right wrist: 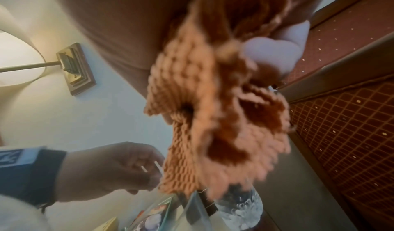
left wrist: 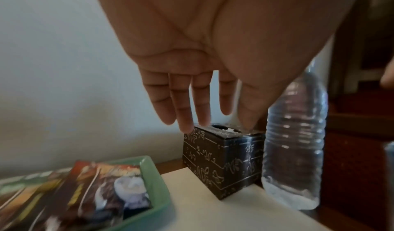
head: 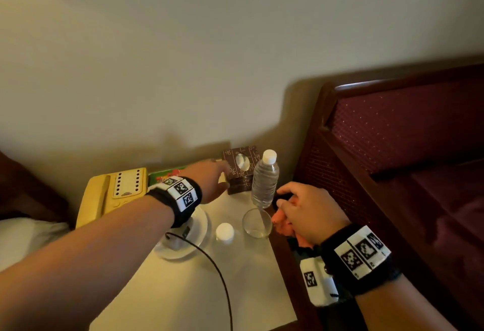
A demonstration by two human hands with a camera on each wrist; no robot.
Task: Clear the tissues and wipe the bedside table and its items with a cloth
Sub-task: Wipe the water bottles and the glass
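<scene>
The bedside table [head: 183,288] is in front of me, its pale top pushed up against the wall, with the bed's dark red headboard [head: 392,126] on my right. At the back left sits a yellow telephone [head: 112,194], and beside it a green tray [left wrist: 157,189] of packets. A white saucer [head: 199,228] with a charger and its black cable lies nearer to me.

The tissue box [head: 242,170], dark with a pale pattern, stands at the back edge, and a water bottle [head: 265,181] stands just beside it on the right. In front of the bottle is an empty glass [head: 257,223], and a second white bottle cap [head: 224,231] shows to its left.

My left hand [head: 209,181] reaches toward the box with fingers [left wrist: 187,106] straight and relaxed, holding nothing; the fingertips hover at the top edge of the box, and I cannot tell whether they touch it. My right hand [head: 309,215] is bunched around the orange cloth [right wrist: 213,116], close to the glass and bottle.

I judge I am about to take hold of the box. To do it well I should grip it by its sides, lift it straight up, and keep clear of the bottle, which looks easy to tip. The cloth should stay off the glass rim meanwhile.
</scene>
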